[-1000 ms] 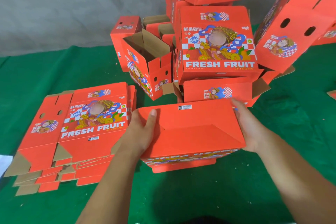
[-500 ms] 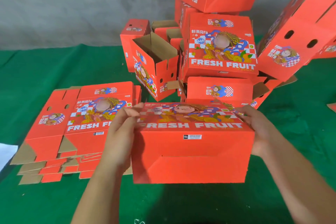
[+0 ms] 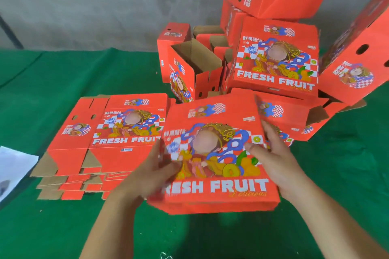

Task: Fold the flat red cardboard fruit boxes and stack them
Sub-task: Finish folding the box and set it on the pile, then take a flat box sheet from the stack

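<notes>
Head view: open empty box [image 3: 195,69].

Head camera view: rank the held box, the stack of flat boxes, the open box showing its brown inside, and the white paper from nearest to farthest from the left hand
1. Held box: in the left hand itself.
2. Stack of flat boxes: just left of it.
3. Open box: beyond, toward the wall.
4. White paper: far left edge. The last two are close to call.

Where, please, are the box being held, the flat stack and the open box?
held box [image 3: 216,153]: head view, printed face.
flat stack [image 3: 109,139]: head view, top sheet.
open box [image 3: 197,59]: head view, brown inner wall.
</notes>
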Motion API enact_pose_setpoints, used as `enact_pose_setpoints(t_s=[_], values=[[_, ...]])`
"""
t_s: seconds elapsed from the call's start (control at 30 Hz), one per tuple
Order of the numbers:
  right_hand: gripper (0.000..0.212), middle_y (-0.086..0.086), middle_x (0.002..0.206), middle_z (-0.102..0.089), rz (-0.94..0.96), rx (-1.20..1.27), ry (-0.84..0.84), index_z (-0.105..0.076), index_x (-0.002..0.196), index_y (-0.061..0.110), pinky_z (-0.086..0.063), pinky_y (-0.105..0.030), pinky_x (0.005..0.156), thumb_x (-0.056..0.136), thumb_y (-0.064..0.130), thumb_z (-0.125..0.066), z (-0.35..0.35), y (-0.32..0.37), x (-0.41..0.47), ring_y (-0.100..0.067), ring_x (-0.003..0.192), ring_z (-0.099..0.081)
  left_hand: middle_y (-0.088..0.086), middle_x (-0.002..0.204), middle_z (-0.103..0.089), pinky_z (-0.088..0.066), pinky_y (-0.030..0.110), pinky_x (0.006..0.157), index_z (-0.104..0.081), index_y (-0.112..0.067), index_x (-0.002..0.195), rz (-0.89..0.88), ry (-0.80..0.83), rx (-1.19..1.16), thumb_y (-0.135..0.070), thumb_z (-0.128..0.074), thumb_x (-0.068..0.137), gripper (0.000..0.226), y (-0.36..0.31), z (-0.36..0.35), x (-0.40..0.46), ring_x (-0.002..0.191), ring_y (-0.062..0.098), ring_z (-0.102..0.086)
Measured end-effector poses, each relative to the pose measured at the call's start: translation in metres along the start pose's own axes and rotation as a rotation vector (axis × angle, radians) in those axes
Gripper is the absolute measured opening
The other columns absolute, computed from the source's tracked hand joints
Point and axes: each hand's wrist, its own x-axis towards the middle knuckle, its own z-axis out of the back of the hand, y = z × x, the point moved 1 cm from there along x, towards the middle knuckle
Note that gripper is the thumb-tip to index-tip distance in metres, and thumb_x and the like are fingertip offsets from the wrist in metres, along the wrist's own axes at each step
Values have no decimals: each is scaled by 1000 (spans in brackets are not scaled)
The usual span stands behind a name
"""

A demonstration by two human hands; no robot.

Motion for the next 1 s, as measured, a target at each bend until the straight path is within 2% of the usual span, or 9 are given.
enact_pose_setpoints(t_s=[0.1,0.2,0.3,0.43,0.57,0.63,0.77,0.9,1.0], values=[[73,18,149,-51,176,-143,41,-42,151,47,-46,-44,113,94,9,-70,-2,13,-2,-2,132,-54,-12,117,-74,-59,27,89,-41,-38,135,15,-181,51,-31,-76,94,55,3,-16,7,108,8,-71],[68,18,155,-43,338,-200,25,-43,147,50,-37,-47,119,92,23,-71,2,35,4,-2,144,-42,-14,105,-77,-56,13,70,-47,-37,127,-79,-287,-290,-17,-78,90,52,-1,-25,16,96,-2,-73],[68,16,154,-47,407,-161,-11,-39,151,44,-39,-48,118,93,24,-68,5,49,17,-4,142,-45,-2,118,-73,-57,16,70,-55,-24,139,-222,-407,-347,-13,-78,91,54,-18,-19,29,99,5,-73],[80,25,151,-49,401,-264,-45,-21,154,60,-46,-46,112,95,32,-68,5,65,32,0,135,-50,6,131,-52,-57,50,95,-38,-31,155,-375,-592,-86,-22,-71,92,71,-50,-21,50,118,35,-62],[81,9,159,-42,587,-295,-205,-27,161,38,-35,-49,119,91,25,-66,7,92,55,-14,147,-39,-3,166,-14,-18,40,128,-1,-33,166,-437,-505,9,-60,-55,89,98,-97,-36,74,156,5,-10],[76,6,151,-52,657,-222,-302,-33,160,31,-43,-46,113,93,17,-67,4,103,71,-14,137,-51,-7,172,6,0,28,126,-1,-35,165,-481,-470,34,-75,-40,87,97,-124,-35,89,143,-20,17],[71,-5,155,-50,896,-97,-452,-34,159,12,-43,-47,114,94,12,-62,-1,126,115,-20,141,-50,-7,172,17,7,32,125,-3,-39,164,-591,-468,53,-74,-32,95,83,-194,-19,132,146,-9,24],[76,-16,169,-12,1050,-407,-287,-18,160,-2,-10,-46,129,96,2,-59,-21,140,174,-33,158,-12,0,173,2,-7,38,130,4,-24,165,-652,-203,204,-43,-44,109,76,-242,-36,186,161,20,3],[92,-19,170,13,650,-969,86,-12,163,7,-8,-40,129,90,15,-67,-41,132,208,-37,158,-2,11,159,-46,-35,52,121,-9,-33,165,-463,-81,78,-45,-48,108,70,-236,-41,212,148,29,-42]])
